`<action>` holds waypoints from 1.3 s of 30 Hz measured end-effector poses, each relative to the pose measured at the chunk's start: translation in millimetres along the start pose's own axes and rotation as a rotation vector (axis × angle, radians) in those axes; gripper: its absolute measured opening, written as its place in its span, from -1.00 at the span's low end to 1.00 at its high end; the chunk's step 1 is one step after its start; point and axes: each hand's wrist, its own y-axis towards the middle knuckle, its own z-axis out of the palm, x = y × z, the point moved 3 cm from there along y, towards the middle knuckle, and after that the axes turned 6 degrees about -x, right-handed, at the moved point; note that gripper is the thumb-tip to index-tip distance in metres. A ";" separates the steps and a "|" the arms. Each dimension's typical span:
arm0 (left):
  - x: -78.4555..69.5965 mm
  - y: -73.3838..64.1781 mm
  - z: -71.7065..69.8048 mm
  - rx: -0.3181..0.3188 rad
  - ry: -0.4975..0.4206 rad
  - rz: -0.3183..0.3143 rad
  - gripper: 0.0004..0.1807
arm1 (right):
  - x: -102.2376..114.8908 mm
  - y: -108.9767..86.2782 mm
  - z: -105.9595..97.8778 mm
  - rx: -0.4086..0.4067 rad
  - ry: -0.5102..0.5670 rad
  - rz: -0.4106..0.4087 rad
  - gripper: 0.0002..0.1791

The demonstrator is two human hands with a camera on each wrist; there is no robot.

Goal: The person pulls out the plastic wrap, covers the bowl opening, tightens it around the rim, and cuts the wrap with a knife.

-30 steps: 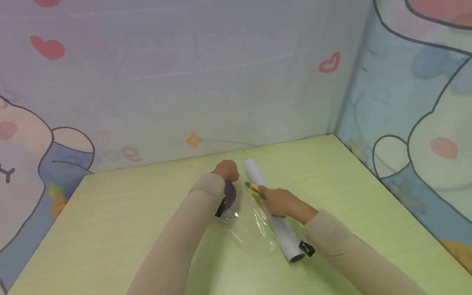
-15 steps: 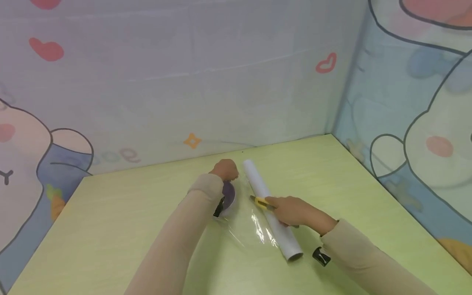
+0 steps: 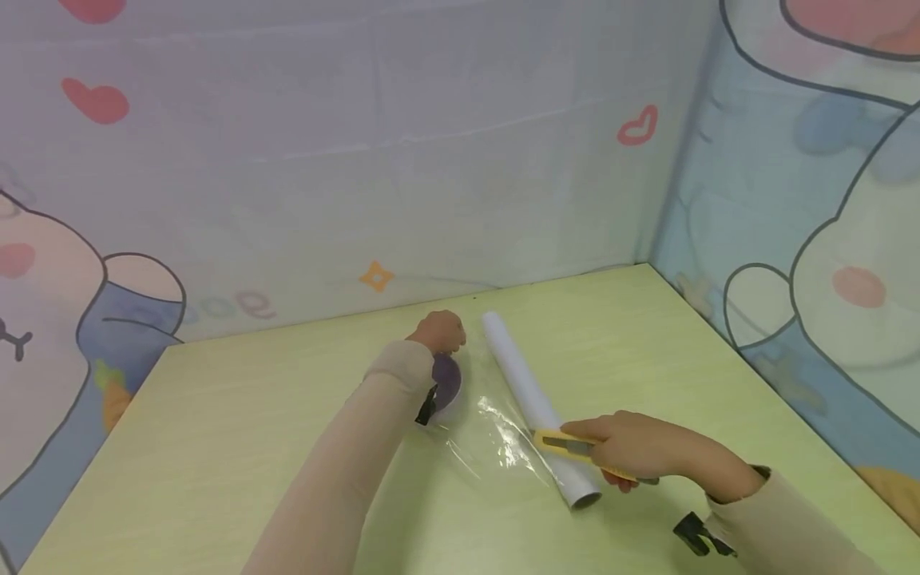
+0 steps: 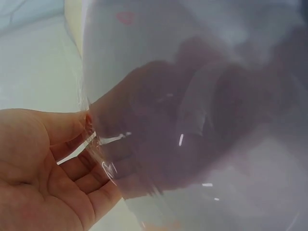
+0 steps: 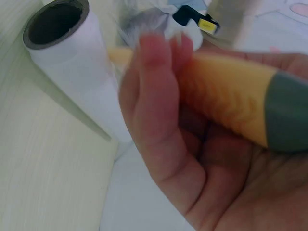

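My left hand (image 3: pixel 440 331) pinches the edge of a clear plastic film (image 3: pixel 506 443) near the table's back. In the left wrist view, thumb and fingers meet at the creased film (image 4: pixel 107 166), beside a glossy surface mirroring the hand. A purple bowl (image 3: pixel 449 382) stands just in front, partly covered by the left sleeve. The film stretches from the bowl's side to a white film roll (image 3: pixel 528 383) lying aslant. My right hand (image 3: pixel 650 445) grips a yellow utility knife (image 3: pixel 564 443), its tip at the film's edge along the roll. Its yellow and dark-green handle (image 5: pixel 231 89) crosses the palm.
The pale yellow-green table (image 3: pixel 273 431) meets a printed cloth backdrop (image 3: pixel 323 184) behind and another cloth (image 3: pixel 762 239) at the right. The hollow end of the roll (image 5: pixel 55 26) faces the right wrist camera. A black clip (image 3: pixel 700 533) hangs by the right sleeve.
My right hand has drawn the knife along the roll toward the front right, from near the left hand to near the roll's front end. The left hand has stayed in place.
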 end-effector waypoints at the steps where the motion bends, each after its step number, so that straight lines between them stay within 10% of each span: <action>1: 0.2 0.0 0.6 0.001 -0.010 -0.002 -0.75 | -1.7 -5.5 -0.4 0.012 0.013 -0.008 -0.41; 9: -14.1 -20.6 -9.7 -0.010 -0.037 -0.014 -0.70 | -13.7 -30.7 3.8 0.072 0.054 -0.056 -0.41; 13: -5.6 -6.4 -3.3 -0.030 -0.050 -0.003 -0.72 | -15.4 -40.9 5.3 0.058 0.020 -0.065 -0.42; 20: 47.3 83.1 55.4 -0.084 -0.017 0.086 -0.78 | -25.7 -58.6 5.1 0.050 0.009 -0.039 -0.44; 25: 47.9 89.0 54.6 -0.101 -0.068 0.100 -0.81 | -31.1 -64.6 6.2 0.036 0.026 -0.010 -0.45; 30: 32.2 62.9 38.8 -0.055 -0.071 0.049 -0.80 | -32.9 -71.2 9.6 0.028 0.016 -0.002 -0.47; 35: 48.1 85.2 56.3 -0.147 -0.018 0.090 -0.80 | -36.2 -81.3 11.3 0.009 0.041 -0.017 -0.48; 37: 59.9 100.5 63.9 -0.180 -0.010 0.117 -0.79 | -36.6 -85.6 12.6 -0.009 -0.013 -0.189 -0.49; 39: 53.8 82.8 49.8 -0.132 -0.040 0.082 -0.78 | -36.4 -90.5 13.6 -0.046 -0.113 -0.410 -0.50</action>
